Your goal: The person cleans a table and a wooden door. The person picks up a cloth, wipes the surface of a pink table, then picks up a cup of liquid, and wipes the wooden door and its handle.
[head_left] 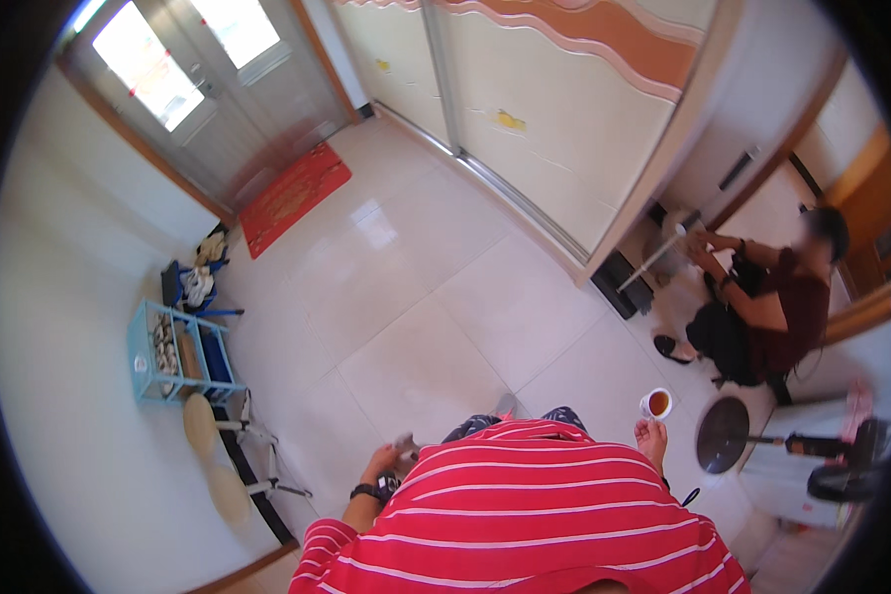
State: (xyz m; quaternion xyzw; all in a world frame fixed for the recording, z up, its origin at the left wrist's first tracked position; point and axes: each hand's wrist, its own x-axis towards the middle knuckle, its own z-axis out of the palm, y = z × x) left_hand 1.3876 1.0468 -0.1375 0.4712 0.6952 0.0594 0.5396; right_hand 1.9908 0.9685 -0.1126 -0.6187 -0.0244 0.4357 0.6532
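Observation:
My right hand [650, 436] is closed on a small white cup [646, 412], held out to the right of my body. Reddish-brown liquid, like tea, fills part of the cup. Low beside my left hip, my left hand [383, 459], with a dark watch on its wrist, has its fingers curled around a small grey-brown thing [405, 447]. That thing is blurred, and its kind cannot be made out.
At right a co-worker [777, 297] crouches, hands on a pole of a dustpan or broom [653, 259]. A pedestal fan or stool with a round dark base [723, 434] stands nearby. Left are a blue rack [153, 366] and round stools [200, 426]. A red mat [292, 198] lies by the door.

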